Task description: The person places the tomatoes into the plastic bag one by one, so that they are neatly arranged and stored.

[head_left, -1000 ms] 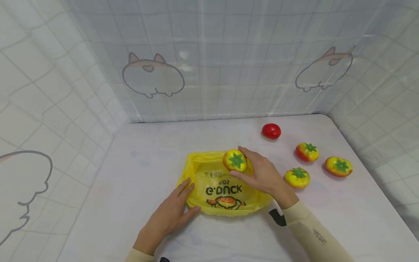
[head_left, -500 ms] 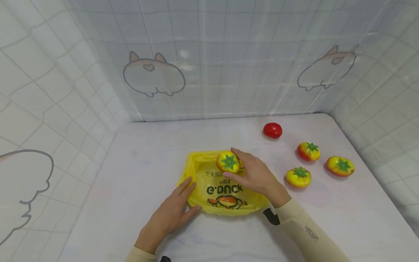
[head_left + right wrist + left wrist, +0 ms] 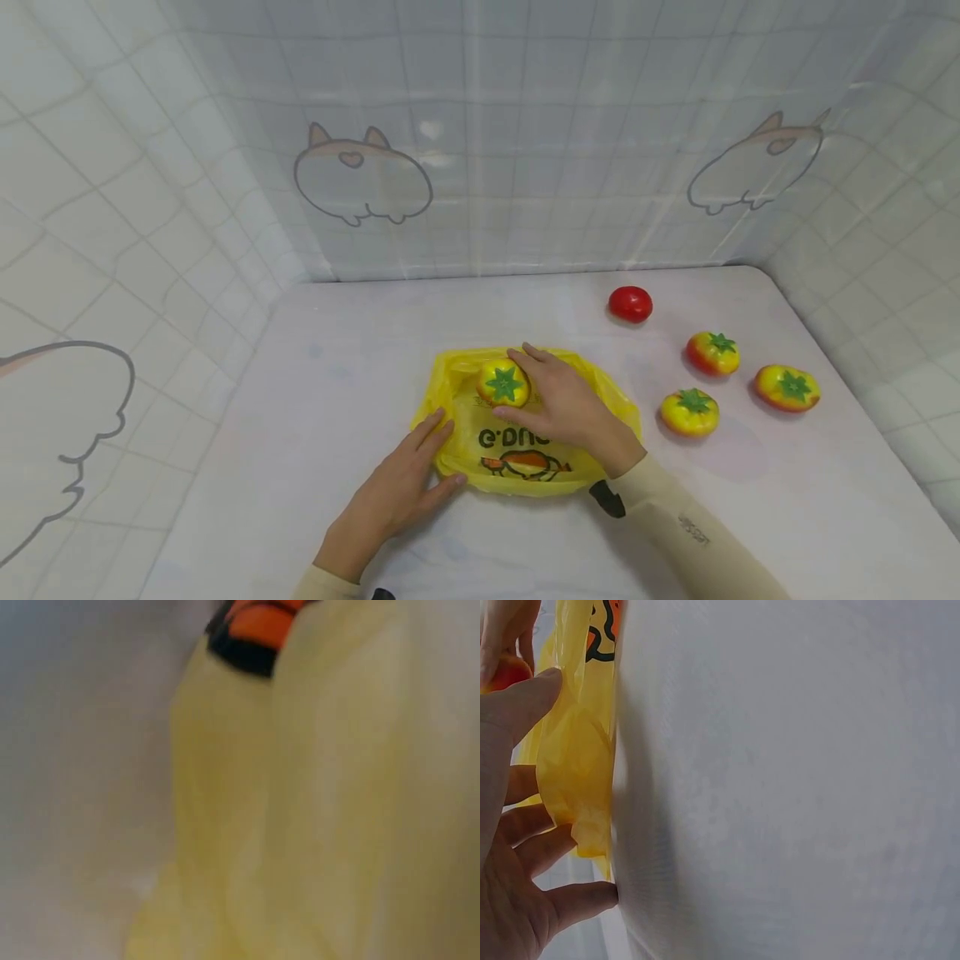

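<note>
A yellow plastic bag (image 3: 468,425) with printed letters lies spread with its mouth open; it also shows in the left wrist view (image 3: 581,772) and, blurred, in the right wrist view (image 3: 247,810). The right hand (image 3: 566,404) holds a yellow-red persimmon-like fruit (image 3: 503,384), green leaf up, between thumb and fingers over the bag's inside. Whether the fruit touches the bag cannot be told. At the bag's left edge the left hand (image 3: 397,483) rests with spread fingers, touching the plastic. Neither the right hand nor the fruit shows in the right wrist view.
Right of the bag on the white table (image 3: 315,417) lie a red fruit (image 3: 630,305) at the back and three leafy yellow-red ones: one nearest the bag (image 3: 689,412), one behind it (image 3: 712,353), one farthest right (image 3: 787,387). Tile-patterned walls (image 3: 525,167) stand around the table.
Over the bag, the right hand has carried the held fruit leftward and slightly toward the person. The left hand has stayed at the bag's left edge. The head view has shifted slightly.
</note>
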Action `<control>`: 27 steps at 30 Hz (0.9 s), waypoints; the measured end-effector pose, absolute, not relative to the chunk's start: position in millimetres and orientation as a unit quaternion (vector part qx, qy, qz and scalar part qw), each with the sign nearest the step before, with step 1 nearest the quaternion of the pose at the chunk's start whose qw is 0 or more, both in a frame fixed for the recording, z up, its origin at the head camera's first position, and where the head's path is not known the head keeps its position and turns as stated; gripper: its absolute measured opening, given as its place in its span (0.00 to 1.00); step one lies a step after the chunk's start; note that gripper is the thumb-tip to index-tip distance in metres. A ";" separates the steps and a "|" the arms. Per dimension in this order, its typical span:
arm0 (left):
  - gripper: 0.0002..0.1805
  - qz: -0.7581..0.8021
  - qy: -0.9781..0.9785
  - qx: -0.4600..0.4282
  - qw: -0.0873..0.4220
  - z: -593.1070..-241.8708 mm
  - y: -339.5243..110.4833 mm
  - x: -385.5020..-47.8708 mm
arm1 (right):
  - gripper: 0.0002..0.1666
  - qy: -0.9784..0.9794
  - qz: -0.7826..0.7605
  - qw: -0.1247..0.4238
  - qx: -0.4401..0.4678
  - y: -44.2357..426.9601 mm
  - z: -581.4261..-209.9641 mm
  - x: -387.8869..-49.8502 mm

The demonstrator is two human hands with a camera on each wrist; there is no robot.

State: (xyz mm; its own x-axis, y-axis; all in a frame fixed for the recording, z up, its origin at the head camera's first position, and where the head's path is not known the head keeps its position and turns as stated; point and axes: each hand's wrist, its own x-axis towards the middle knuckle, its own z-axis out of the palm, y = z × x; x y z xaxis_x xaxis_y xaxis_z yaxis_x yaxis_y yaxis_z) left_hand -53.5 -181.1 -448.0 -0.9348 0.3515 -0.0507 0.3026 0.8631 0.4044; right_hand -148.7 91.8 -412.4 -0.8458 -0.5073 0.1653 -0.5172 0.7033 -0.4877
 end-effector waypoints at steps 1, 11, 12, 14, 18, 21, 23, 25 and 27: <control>0.43 0.199 0.963 0.170 0.061 -448.1 -181.0 -53.4 | 0.54 -0.924 0.258 0.010 0.281 89.6 -413.0 -148.5; 0.43 0.193 0.964 0.175 0.052 -447.7 -181.8 -52.7 | 0.52 -0.917 0.236 0.056 0.317 69.8 -417.9 -148.8; 0.43 0.195 0.963 0.177 0.050 -447.2 -181.9 -52.8 | 0.53 -0.916 0.238 0.053 0.318 68.2 -417.6 -148.7; 0.43 0.196 0.963 0.179 0.050 -446.2 -181.9 -53.0 | 0.53 -0.917 0.239 0.038 0.317 65.6 -417.8 -149.1; 0.43 0.194 0.963 0.180 0.049 -445.8 -181.8 -53.1 | 0.54 -0.921 0.244 -0.010 0.305 62.1 -418.3 -150.3; 0.43 0.193 0.964 0.179 0.050 -446.5 -181.7 -52.9 | 0.54 -0.923 0.243 -0.031 0.297 60.9 -419.8 -151.6; 0.43 0.192 0.964 0.178 0.051 -447.1 -181.5 -52.8 | 0.54 -0.923 0.243 -0.037 0.296 60.2 -420.6 -152.5; 0.42 0.191 0.964 0.177 0.053 -447.1 -181.4 -53.3 | 0.54 -0.922 0.244 -0.042 0.297 60.1 -421.4 -153.2; 0.42 0.191 0.964 0.177 0.053 -447.2 -181.3 -54.0 | 0.54 -0.921 0.247 -0.049 0.297 59.9 -422.6 -153.8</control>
